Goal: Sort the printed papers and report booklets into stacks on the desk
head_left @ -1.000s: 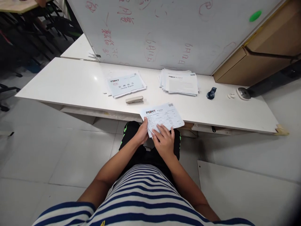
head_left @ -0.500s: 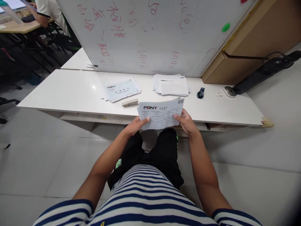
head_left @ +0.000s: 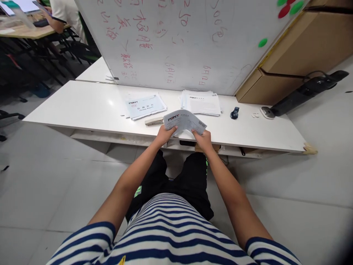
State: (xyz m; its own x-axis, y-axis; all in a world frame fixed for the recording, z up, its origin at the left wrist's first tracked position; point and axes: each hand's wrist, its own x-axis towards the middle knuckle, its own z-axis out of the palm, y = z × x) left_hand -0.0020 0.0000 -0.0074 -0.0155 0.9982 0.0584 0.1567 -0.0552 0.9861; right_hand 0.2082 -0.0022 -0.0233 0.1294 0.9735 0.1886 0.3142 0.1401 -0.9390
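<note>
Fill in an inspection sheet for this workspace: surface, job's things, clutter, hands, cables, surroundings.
Surface: white desk.
Job's things: held sheets, bent in the middle; left paper pile; right paper pile; stapler near the left hand.
Clutter: dark blue object, small white item, mouse-like device.
Hands: left hand and right hand each grip one side of the held sheets.
Cables: thin dark loop by the black cylinder; can't tell if cable.
Surroundings: whiteboard with red writing, cardboard boxes, another person at a table.
</note>
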